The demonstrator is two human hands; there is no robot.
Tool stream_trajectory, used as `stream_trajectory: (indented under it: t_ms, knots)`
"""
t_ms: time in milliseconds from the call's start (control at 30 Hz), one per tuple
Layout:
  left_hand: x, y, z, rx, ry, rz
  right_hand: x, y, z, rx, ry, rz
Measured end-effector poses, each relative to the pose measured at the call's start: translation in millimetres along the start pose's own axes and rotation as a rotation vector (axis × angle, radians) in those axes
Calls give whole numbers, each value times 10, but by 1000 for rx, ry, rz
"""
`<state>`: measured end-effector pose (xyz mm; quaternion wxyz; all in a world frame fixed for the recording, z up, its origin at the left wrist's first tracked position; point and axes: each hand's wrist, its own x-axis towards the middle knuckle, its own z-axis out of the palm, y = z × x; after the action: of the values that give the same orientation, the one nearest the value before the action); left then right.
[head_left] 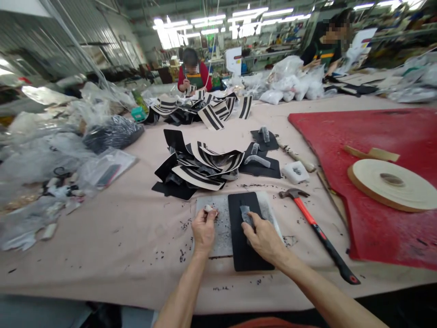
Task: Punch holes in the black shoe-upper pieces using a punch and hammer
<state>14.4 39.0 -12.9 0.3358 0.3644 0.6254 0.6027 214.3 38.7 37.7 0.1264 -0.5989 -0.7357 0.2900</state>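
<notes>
1. Black sheet (251,248) is lying closest to us, half on a speckled grey pad (220,228), near the table (119,255) edge. It's looking thin, light & floppy, prob. sliding easily, so we're judging it wants holding flat w/ a palm, or lifting by an edge.
2. Our right hand (264,237) is resting fingertips on a small grey strip (245,214) on the sheet's upper part; we can't tell if thumb & finger are nipping it or only pressing. Strip is looking filmy & soft, prob. best taken by its end.
3. Our left hand (204,228) is pinching shut on a small white bit (208,208) over the pad. Tiny, light, easy to drop.
4. Right of us a hammer (317,232) is lying w/ its head toward the pad, close to the right forearm's path. Black crumbs are littering the cloth.
5. Further out, a striped pile (200,166) of black/cream pieces is crowding the pad's far side; a red board (392,237) is carrying a tape roll (392,184).
6. Left, plastic bags (109,132) are heaping up. Far end, two co-workers (193,73) are working.
</notes>
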Motion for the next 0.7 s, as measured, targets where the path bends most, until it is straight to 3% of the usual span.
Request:
stream_trajectory:
  t_ms: [167, 333, 500, 700]
  knots:
    - [175, 276, 395, -22, -235, 97, 44, -14, 16, -42, -50, -2]
    - [373, 103, 800, -49, -338, 103, 26, 71, 13, -34, -36, -6]
    - [428, -123, 849, -75, -349, 41, 35, 135, -11, 68, -55, -33]
    - [414, -120, 818, -49, -372, 52, 54, 148, -17, 96, -47, -19]
